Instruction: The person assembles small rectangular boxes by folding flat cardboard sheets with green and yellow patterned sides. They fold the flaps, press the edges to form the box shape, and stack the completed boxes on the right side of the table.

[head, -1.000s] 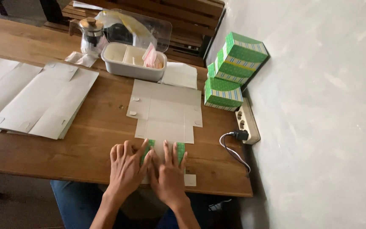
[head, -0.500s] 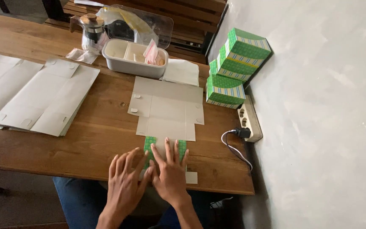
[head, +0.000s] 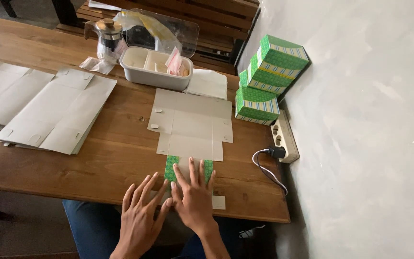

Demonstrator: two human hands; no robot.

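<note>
Your right hand (head: 193,195) — flat, fingers spread, pressing the carton flap (head: 188,169) at lower centre | left hand (head: 140,214) flat just beside, lower left | carton runs away from you up the counter (head: 120,158) — right hand nearer.

Flat carton blank (head: 191,125): unfolded die-cut cardboard, plain grey-white inner side up, lying flat on the tabletop toward its right end. Far edge sits well in from the far edge of the table; near end reaches almost to the near edge. Stepped outline, side flaps with small round tab cutouts on the left. Nearest panel is folded over, showing the green patterned printed face on both sides of it. One small white flap sticks out at the near edge, right of that panel. Rest of the blank is unfolded, no creases raised.
</note>
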